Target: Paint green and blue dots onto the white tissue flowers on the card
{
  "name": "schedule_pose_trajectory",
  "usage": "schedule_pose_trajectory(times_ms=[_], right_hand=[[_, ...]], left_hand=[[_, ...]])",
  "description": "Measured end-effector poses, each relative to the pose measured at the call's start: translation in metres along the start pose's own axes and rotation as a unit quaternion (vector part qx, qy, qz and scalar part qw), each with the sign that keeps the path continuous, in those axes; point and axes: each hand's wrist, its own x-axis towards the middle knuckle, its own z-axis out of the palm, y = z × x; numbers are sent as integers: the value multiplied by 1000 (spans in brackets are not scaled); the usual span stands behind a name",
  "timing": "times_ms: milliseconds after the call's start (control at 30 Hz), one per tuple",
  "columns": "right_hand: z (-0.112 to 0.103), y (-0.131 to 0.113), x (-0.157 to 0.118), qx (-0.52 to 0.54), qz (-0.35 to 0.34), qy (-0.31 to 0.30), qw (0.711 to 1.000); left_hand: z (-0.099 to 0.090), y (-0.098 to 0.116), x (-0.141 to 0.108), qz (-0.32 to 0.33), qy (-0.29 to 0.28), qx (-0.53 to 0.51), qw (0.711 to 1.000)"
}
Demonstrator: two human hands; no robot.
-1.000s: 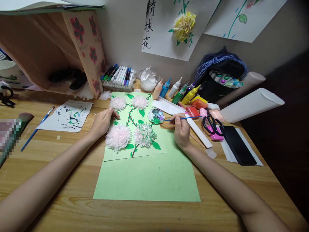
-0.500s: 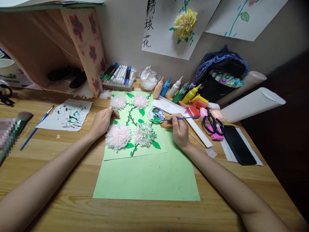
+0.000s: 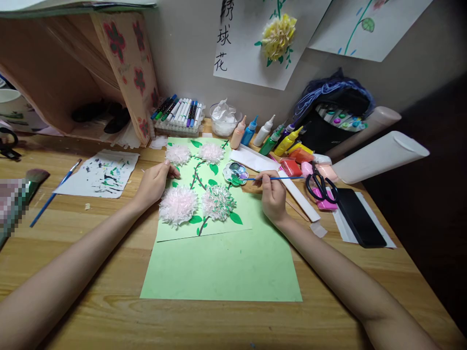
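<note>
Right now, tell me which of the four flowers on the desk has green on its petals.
The lower-right flower, nearest the right hand: green flecks its petals; the other three look pale pink.

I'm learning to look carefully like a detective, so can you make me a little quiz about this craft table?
1. Pick one: What does the right hand hold?
A) black-handled scissors
B) a thin blue paintbrush
C) a yellow paint bottle

2. True or false: Among the four round, ruffled, raised flowers on the table, the lower-right one has green on it.

3. Fill in: The left hand is at the ____ edge of the pale green paper sheet bearing those flowers.

Key: 1. B; 2. True; 3. left
</note>
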Motion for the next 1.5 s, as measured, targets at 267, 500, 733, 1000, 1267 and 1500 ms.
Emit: schedule_pose_trajectory(times_ms=[267, 500, 733, 1000, 1267, 1500], right_hand=[[1, 0, 0, 6, 4, -12, 1000], [1, 1, -1, 16, 8, -19, 1000], [1, 0, -1, 10, -7, -17, 1000], [0, 0, 0, 8, -15, -22, 1000], [1, 2, -2, 2, -21, -32, 999], [1, 1, -2, 3, -30, -17, 999]], left_hand=[[0, -2, 0, 2, 0, -1, 1000], [0, -1, 1, -1, -5, -11, 1000], [-1, -1, -1, 0, -21, -35, 999], [0, -5, 0, -3, -14, -49, 999], [0, -3, 0, 2, -6, -21, 1000], [0, -3, 1, 5, -2, -9, 1000]])
